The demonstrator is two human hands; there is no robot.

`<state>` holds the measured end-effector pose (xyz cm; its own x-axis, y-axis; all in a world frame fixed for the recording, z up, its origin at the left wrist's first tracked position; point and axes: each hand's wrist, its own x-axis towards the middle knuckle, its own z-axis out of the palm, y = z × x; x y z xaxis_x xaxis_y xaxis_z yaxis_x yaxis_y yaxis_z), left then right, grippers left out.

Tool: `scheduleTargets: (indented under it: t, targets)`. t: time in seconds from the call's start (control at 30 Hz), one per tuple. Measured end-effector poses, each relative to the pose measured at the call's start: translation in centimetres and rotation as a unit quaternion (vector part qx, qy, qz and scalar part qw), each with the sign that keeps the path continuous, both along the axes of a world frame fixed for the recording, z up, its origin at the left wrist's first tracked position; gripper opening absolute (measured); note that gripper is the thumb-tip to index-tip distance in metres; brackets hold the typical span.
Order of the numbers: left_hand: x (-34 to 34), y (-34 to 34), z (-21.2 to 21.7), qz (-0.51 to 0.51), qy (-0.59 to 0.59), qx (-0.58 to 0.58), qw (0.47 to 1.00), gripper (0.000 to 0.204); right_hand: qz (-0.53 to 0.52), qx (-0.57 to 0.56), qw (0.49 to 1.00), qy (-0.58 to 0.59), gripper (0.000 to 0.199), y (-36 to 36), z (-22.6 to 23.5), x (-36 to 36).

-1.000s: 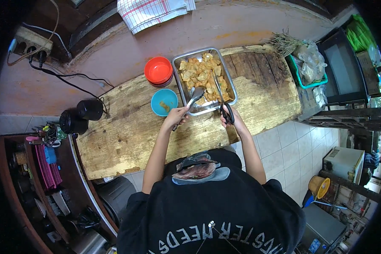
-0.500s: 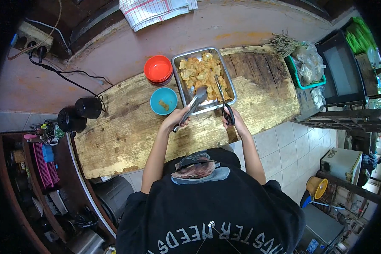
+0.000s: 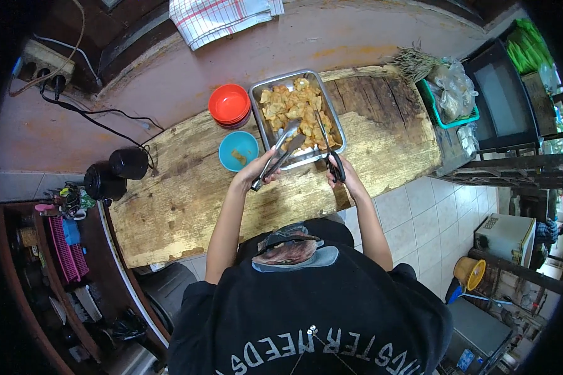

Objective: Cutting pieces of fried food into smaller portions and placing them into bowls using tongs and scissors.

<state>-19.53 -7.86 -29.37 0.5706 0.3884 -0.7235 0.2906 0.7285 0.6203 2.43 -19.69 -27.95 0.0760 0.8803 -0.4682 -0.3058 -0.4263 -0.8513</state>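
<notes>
A rectangular metal tray [image 3: 338, 119] full of golden-brown fried food pieces [image 3: 288, 107] rests on the wooden table. My left hand [image 3: 259, 169] is closed round metal tongs [image 3: 288, 142]; their arms are spread over the tray's near left part. I cannot make out any food between their tips. With my right hand [image 3: 342, 172] I grip black-handled scissors [image 3: 328, 145], whose blades point away over the right side of the food. Left of the tray stands a blue bowl [image 3: 230, 142] with a small brown piece [image 3: 238, 156] inside.
Stacked red bowls [image 3: 227, 102] stand behind the blue one. Two black containers [image 3: 116, 170] sit at the table's left end, near a power cord [image 3: 100, 112]. At the right end, a green basket [image 3: 444, 119] holds plastic bags. A checked cloth [image 3: 222, 19] hangs at the back.
The tongs' arms have gone from close together to spread apart, and my left hand has shifted slightly. My right hand and the scissors have stayed nearly in place.
</notes>
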Motion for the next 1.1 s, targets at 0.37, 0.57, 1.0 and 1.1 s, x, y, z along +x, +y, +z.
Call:
scheduleTargets:
  t: [0.37, 0.57, 1.0, 1.1]
  targets:
    - [1.3, 0.1, -0.9, -0.067, 0.072, 0.119, 0.988, 0.045, -0.001, -0.012, 1.0, -0.003, 0.033, 0.2, 0.5, -0.1]
    - [1.0, -0.4, -0.6, -0.023, 0.063, 0.145, 0.987, 0.036, -0.004, -0.013, 1.0, -0.01, 0.032, 0.0, 0.1, 0.1]
    - [-7.6, -5.2, 1.2, 0.148, -0.047, 0.166, 0.974, 0.029, 0.134, -0.001, 0.989, -0.068, 0.037, -0.9, 0.8, -3.4]
    - [-9.8, -6.6, 1.3, 0.146, -0.045, 0.185, 0.971, 0.031, 0.187, 0.006, 0.982, -0.03, 0.037, -0.4, 1.1, -4.8]
